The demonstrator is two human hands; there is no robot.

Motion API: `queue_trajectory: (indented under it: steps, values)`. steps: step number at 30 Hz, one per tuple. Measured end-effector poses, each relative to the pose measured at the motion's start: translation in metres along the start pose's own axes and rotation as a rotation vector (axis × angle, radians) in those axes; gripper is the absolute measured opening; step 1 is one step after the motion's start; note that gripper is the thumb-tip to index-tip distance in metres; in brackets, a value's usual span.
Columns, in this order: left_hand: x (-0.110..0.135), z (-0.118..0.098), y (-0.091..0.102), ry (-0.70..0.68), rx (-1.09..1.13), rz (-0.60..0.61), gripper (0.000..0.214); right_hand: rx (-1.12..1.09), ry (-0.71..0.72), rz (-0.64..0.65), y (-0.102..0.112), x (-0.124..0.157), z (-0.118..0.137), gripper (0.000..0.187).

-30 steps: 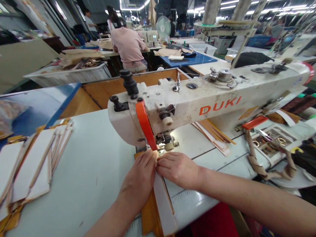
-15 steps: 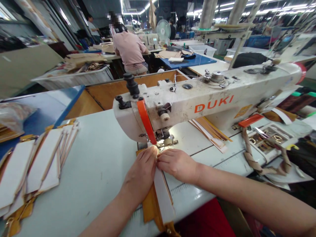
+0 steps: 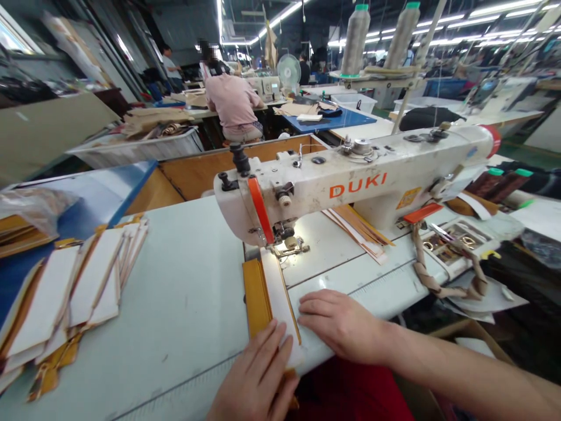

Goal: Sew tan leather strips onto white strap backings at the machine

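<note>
A long white strip [image 3: 277,295] with mustard-yellow edging lies under the presser foot of the sewing machine [image 3: 315,181] and runs toward me. Along its left side is a mustard-yellow leather piece [image 3: 256,298]. My left hand [image 3: 258,374] rests on the near part of both, fingers stretched out; its palm hides the near end. To the strip's right, my right hand [image 3: 337,321] lies on the table, fingers extended and their tips at the strip's right edge. Neither hand is closed round anything that I can see. The machine's lamp lights the needle area.
Similar white strips [image 3: 44,304] with mustard parts are fanned out at the left. More strips [image 3: 357,234] lie behind the needle. A tray of metal rings [image 3: 456,245] stands right of a wrapped loop [image 3: 423,269]. Ahead, a person in pink [image 3: 232,102] sits with their back to me.
Both hands have moved back toward me from beside the needle, the left sliding down to the strip's near end. More of the strip and yellow leather shows. My view has shifted slightly.
</note>
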State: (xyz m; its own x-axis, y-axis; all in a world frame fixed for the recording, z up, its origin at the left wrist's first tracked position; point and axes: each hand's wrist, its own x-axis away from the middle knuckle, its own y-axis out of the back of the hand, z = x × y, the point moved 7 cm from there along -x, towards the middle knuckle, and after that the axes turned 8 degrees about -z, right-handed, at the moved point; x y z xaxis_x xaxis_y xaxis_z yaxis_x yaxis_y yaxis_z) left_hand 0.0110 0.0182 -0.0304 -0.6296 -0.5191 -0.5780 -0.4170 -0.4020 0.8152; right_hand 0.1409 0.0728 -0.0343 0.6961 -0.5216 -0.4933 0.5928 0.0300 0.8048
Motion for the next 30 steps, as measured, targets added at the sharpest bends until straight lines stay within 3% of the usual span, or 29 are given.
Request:
queue_trajectory:
  steps: [3, 9, 25, 30]
  values:
    - [0.007, -0.002, -0.001, -0.060, 0.023, -0.017, 0.033, -0.046, 0.042, -0.031, 0.001, 0.004, 0.008, 0.023]
    - [0.021, -0.002, -0.010, -0.035, 0.059, -0.081, 0.042, -0.073, 0.071, -0.038, 0.004, 0.003, 0.012, 0.023]
    - [0.021, -0.006, -0.012, -0.040, 0.037, -0.045, 0.041, -0.074, 0.087, -0.030, 0.003, 0.004, 0.012, 0.025]
    - [0.015, -0.007, -0.006, -0.060, 0.030, -0.085, 0.039, -0.084, 0.083, -0.033, 0.002, 0.005, 0.012, 0.025]
